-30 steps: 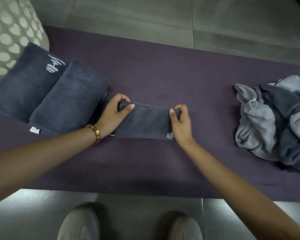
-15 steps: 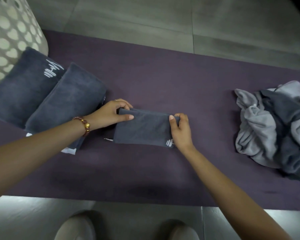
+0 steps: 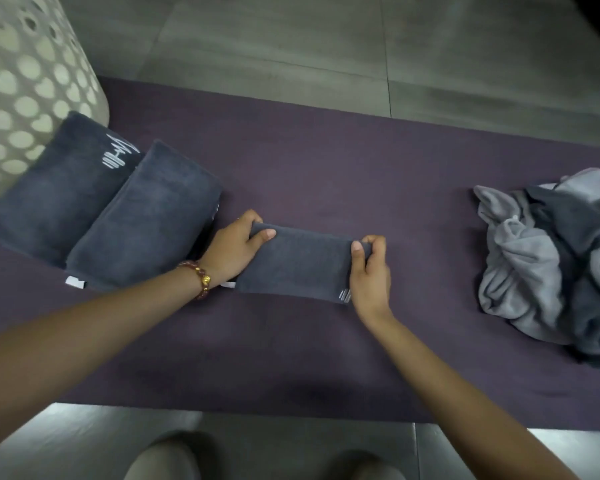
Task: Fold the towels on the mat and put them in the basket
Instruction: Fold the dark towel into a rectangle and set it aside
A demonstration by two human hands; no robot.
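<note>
head view: looks down over both forearms at a purple mat (image 3: 326,161) lying on a grey tiled floor (image 3: 291,46).
small towel (image 3: 291,263): dark grey and folded into a flat rectangle. It lies near the middle of the mat between the two hands, with a small white striped mark at its near right corner.
left hand (image 3: 234,251): pinches the small towel's far left corner, thumb on top and fingers curled behind the edge.
right hand (image 3: 369,271): pinches the far right corner, thumb on top and fingers curled over the edge.
bracelet (image 3: 200,273): reddish beads with one gold bead, on the left wrist.
plain towel (image 3: 142,216): dark grey and thickly folded, on the mat just left of the left hand. A white tag shows at its near corner.
logo towel (image 3: 56,188): dark grey and folded, with a white scribbled logo. It touches the plain towel's left side.
basket (image 3: 25,81): pale with heart-shaped holes, standing at the mat's far left, just beside the logo towel.
heap of towels (image 3: 548,258): light and dark grey, crumpled and unfolded, at the mat's right end, well apart from the hands.
shoes (image 3: 163,459): two pale toes at the bottom edge, on the floor near the mat.
</note>
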